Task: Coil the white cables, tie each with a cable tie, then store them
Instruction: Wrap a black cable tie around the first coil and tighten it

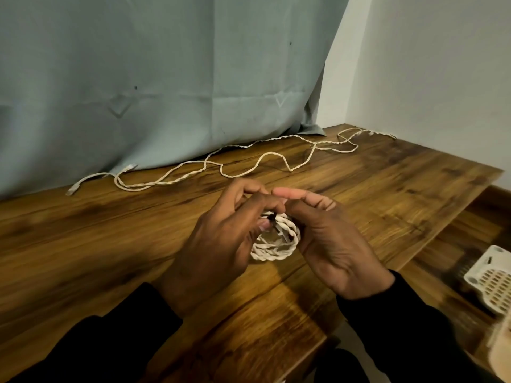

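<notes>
Both hands on the coiled white cable: left hand has thumb and fingertips pinched at a small dark cable tie on the coil's far rim, right hand cups the coil's right side, fingers curled over the top toward the same spot. Coil sits between the palms, low over the wooden table; can't tell if it touches the surface. It's roughly flat, opening facing up toward the wearer, tie at the edge away from the body, so the working point lies forward of both palms, right under the fingertips. Left fingertips are nearer the tie, and I'd judge that hand does the cinching while the right steadies the loops. Whether the tie is already closed is hidden by the fingers. Farther back, a second white cable lies uncoiled, its long run left to right along the table's far edge below the grey curtain, well apart from both hands. White perforated basket sits lower right, off the table, nearer the right hand; likely the storage spot.
</notes>
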